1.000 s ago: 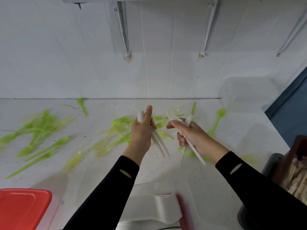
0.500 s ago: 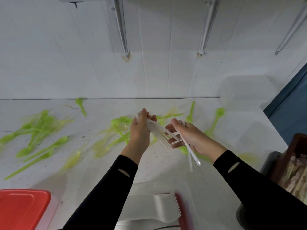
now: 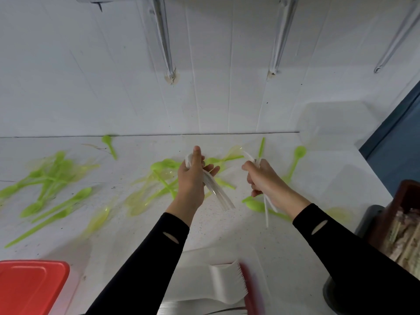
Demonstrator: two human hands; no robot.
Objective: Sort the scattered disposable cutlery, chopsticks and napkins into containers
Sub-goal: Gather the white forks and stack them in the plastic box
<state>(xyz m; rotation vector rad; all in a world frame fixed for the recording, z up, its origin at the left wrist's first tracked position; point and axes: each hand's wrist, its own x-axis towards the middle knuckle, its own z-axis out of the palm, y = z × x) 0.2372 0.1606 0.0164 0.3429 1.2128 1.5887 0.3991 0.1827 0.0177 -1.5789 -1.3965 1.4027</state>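
- The bundle of white plastic forks (image 3: 214,189) sits clenched in my left hand (image 3: 191,180), long axis slanting down toward me; my right hand (image 3: 264,180) grips a few more thin white plastic forks (image 3: 266,208), just beside and apart.
- I judge the clear container of stacked white forks (image 3: 225,280) below is the target, nearer my left.
- Tines blur; the count is unreadable.
- Green plastic spoons (image 3: 56,178) lie scattered on the white table (image 3: 227,230).

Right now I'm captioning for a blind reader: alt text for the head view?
Two hands over a white table, left hand and right hand, each hold white forks. Green spoons lie scattered beyond; a red lid sits near left.
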